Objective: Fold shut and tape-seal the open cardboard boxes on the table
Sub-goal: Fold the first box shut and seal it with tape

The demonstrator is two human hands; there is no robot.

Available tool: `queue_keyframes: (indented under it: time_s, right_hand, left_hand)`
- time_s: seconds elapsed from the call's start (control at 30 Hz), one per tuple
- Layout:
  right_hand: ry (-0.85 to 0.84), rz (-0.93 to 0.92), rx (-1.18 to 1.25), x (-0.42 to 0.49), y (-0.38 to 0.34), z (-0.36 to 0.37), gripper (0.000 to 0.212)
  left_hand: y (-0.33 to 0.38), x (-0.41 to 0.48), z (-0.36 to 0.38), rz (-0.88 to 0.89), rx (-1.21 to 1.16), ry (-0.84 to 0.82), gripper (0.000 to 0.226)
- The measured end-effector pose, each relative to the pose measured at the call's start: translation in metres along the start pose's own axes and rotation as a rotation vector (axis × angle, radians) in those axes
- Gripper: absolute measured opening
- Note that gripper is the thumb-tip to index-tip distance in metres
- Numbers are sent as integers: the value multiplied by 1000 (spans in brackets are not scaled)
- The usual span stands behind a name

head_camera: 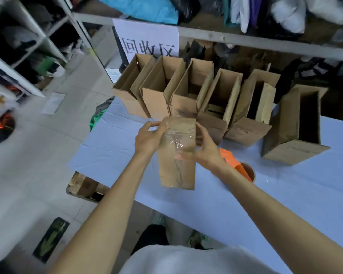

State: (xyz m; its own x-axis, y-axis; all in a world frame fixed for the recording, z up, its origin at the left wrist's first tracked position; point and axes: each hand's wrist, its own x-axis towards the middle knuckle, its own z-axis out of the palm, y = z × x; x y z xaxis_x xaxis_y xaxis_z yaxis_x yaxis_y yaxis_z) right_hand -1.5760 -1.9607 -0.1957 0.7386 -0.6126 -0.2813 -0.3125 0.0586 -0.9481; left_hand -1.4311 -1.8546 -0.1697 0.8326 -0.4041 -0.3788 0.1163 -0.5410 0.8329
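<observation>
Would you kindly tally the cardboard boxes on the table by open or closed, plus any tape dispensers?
Open cardboard boxes: 6
Closed, taped cardboard box, held in both hands: 1
Orange tape dispenser: 1
Total: 8

A white paper sign (pixel 147 37) hangs from the shelf rail (pixel 246 39) behind the row of open cardboard boxes (pixel 162 86). It bears three large black handwritten characters, 回收区, their lower edges hidden by the box flaps. No other writing is legible anywhere.
</observation>
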Motion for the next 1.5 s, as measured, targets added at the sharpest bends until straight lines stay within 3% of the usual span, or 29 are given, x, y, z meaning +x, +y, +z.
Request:
queue_keyframes:
  time_s: [0.13, 0.37, 0.6, 0.87, 1.03, 1.13, 1.2, 1.27, 1.5]
  right_hand:
    - [54, 61, -98, -24, 28, 11, 80]
    - [129, -9, 50, -60, 26, 2, 63]
    - [324, -116, 89, -106, 5, -19, 40]
    - [618, 40, 74, -189, 24, -107, 34]
    - [688, 131, 56, -223, 45, -172, 30]
    - [735, 132, 33, -235, 61, -213, 28]
    - [740, 128, 22, -239, 70, -245, 28]
    - [730, 147, 29, -242, 77, -277, 28]
    - [642, 161, -7, -239, 86, -379, 32]
  left_hand:
    - [-18, -22, 3, 40, -161, -293, 66]
    - [-48, -49, -17, 192, -105, -345, 51]
    - [-33, -87, 2, 327, -122, -415, 60]
    - [-6, -156, 108, 429, -67, -590, 60]
    - [4, -195, 183, 460, 13, -657, 50]
    - [11, -210, 229, 474, 96, -651, 68]
    - [16, -220, 261, 467, 120, -654, 74]
    - [21, -234, 292, 438, 110, -646, 62]
    - [52, -263, 380, 333, 48, -612, 59]
